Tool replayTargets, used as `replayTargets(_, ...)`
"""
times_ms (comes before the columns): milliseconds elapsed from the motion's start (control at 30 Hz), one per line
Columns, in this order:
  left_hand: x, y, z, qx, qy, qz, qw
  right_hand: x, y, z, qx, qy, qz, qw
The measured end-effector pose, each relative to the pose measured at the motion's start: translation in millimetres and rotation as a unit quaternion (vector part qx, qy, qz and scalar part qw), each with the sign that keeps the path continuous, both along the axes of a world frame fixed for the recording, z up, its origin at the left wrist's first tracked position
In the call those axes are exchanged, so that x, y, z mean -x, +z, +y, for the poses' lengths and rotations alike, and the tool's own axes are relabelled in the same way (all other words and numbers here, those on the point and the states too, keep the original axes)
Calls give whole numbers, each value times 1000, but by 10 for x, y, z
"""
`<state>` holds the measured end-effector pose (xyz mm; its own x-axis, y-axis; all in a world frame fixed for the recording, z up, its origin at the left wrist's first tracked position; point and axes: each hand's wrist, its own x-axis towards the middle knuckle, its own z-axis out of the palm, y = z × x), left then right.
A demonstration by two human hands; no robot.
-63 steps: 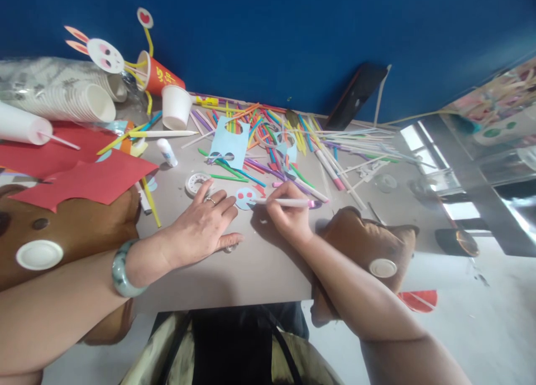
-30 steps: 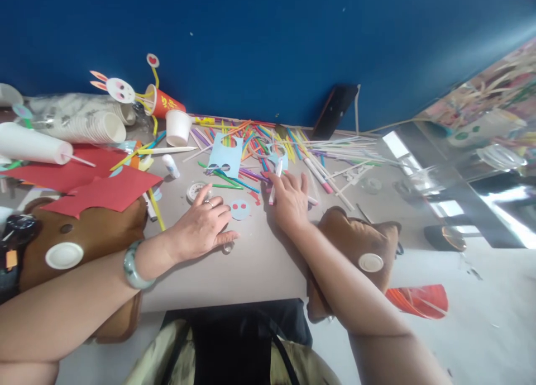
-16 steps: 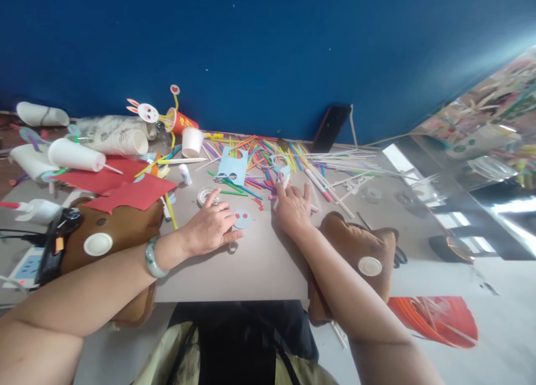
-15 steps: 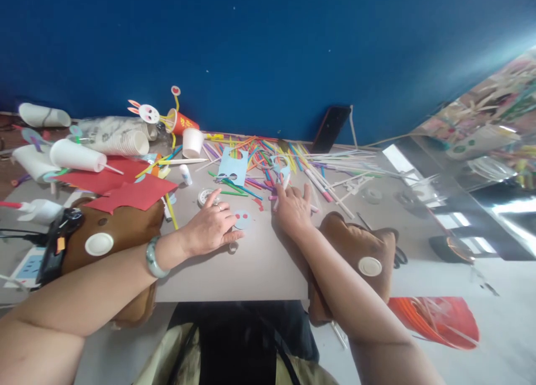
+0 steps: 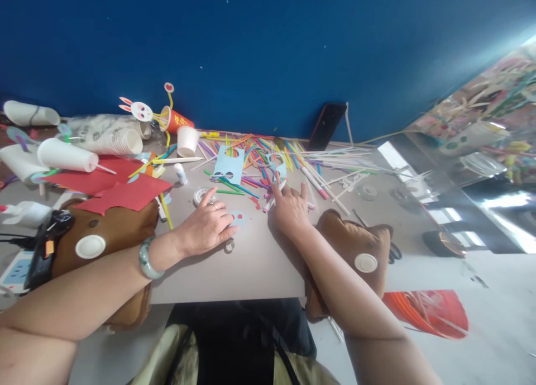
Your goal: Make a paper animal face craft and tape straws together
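My left hand (image 5: 209,226) lies low over the table with index finger and thumb stretched apart, holding nothing. Its index fingertip is by a small white round roll (image 5: 201,196). Partly behind its fingers is a light blue paper piece (image 5: 238,218) with red dots, and a small ring-like object (image 5: 229,246) lies below the thumb. My right hand (image 5: 291,209) rests with fingers spread at the near edge of a pile of coloured straws (image 5: 262,170). Beneath its index finger lies a white marker-like stick (image 5: 269,205) with a pink end, partly covered.
Light blue paper with cut-out holes (image 5: 229,164) lies on the straws. Red paper (image 5: 134,192), paper cups (image 5: 187,141) and a glue stick (image 5: 180,174) are at left. Brown cushions (image 5: 355,251) flank the arms. A phone (image 5: 327,126) leans on the blue wall.
The whole view has shifted slightly, so things appear further left. Both hands keep nearly the same places. More of the white stick's pink end shows beside my right index finger.
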<state>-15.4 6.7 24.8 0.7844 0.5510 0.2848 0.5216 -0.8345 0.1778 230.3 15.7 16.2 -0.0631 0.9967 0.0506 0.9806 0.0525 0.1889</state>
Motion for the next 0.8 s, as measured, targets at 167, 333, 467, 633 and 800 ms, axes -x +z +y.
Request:
replayTargets(167,-2,33,0,0,2,15,1000,-11,2,-15,-30,13,16,999)
replayTargets(333,-5,56,-2,-3,5,13,1000,-16,3,-37,-77,21,28,996)
replayTargets(467,-5,64,12,5,9,7,1000,-18,17,-47,-116,42,49,991)
replayTargets(633,8,55,68,6,22,-11,1000,-29,-27,-26,-165,95,79,979)
replayTargets(800,9,48,102,-1,26,-19,999,26,-96,-21,-160,166,127,965)
